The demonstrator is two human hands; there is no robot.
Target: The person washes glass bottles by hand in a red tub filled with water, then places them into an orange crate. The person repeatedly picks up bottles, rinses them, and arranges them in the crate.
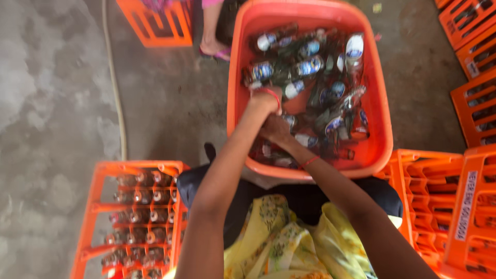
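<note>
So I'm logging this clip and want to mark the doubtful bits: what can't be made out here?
- Head view: the left hand and right hand overlap inside the orange tub; motion blur hides their fingers and any grasp.
- Bottles in the tub: blurred, so the count is unclear.
- Left crate: cut off by the bottom edge.
- Another person's foot: cut off by the top edge.

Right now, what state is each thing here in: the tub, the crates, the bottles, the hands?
Orange tub: loaded with glass bottles lying jumbled.
Bottles in tub: on their sides, labelled.
Left crate: filled with upright bottles.
Right crate: compartments look empty.
Left hand: in the tub, grip unclear.
Right hand: in the tub, grip unclear.
</note>
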